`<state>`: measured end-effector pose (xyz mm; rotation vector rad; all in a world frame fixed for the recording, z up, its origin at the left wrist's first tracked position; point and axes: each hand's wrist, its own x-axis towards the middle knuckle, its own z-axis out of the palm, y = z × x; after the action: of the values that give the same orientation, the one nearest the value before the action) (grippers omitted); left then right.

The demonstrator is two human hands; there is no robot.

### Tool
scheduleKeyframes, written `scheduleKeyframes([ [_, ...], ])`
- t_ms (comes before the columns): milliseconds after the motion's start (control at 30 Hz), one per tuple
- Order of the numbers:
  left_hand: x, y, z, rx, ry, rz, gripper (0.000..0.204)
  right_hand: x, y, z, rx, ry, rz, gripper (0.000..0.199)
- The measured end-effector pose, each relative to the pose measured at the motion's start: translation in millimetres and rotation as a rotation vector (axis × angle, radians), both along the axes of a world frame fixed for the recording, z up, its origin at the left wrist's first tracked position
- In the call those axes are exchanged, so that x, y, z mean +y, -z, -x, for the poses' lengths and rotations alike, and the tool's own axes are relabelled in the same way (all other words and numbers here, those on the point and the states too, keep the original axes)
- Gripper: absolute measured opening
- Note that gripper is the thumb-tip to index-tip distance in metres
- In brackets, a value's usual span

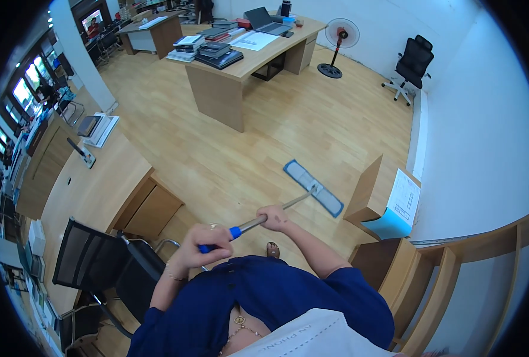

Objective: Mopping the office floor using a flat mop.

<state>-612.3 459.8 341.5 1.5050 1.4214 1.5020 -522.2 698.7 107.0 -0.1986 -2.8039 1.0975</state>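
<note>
1. Flat mop (297, 199): pole slants forward and right from the hands; mop head (325, 199) rests on the wooden floor (264, 140), ahead of the right hand.
2. Left hand (208, 244): fingers closed around the blue grip (235, 232) at the near end.
3. Right hand (273, 218): wrapped around the pole farther down.
4. Handling, judged: light overall; pole stiff, bare section possibly slippery; pad soft, likely to swivel at its joint. Nothing appears fragile. Best holds: blue grip and lower pole, as found.
5. Surroundings: cardboard box (368, 190) right of the right hand; mesh-backed chair (83, 253) left of the left hand.
</note>
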Motion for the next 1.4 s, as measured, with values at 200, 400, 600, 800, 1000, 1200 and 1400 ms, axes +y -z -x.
scheduleKeyframes([
  [200,-132,-32,18,-0.125,-0.011,-0.224,0.011,-143,-33,37,0.018,-0.281,0.041,0.022],
  [400,-252,-77,40,0.082,0.363,-0.241,0.014,-269,-70,69,0.043,-0.658,0.313,0.036],
  [600,-301,-123,-15,0.235,0.329,-0.167,0.017,-347,-58,78,0.324,-0.9,0.471,0.035],
  [800,-298,-111,-57,0.32,0.424,-0.147,0.023,-341,-61,41,-0.002,-0.852,0.144,0.03],
  [1000,-249,-119,-109,0.317,0.644,-0.23,0.027,-312,-72,-40,0.017,-0.724,0.254,0.025],
  [1200,-194,-112,-163,0.233,0.921,-0.392,0.03,-265,-68,-147,0.086,-0.482,0.142,0.021],
  [1400,-133,-109,-212,0.171,1.153,-0.403,0.032,-220,-68,-249,0.026,-0.219,0.158,0.022],
])
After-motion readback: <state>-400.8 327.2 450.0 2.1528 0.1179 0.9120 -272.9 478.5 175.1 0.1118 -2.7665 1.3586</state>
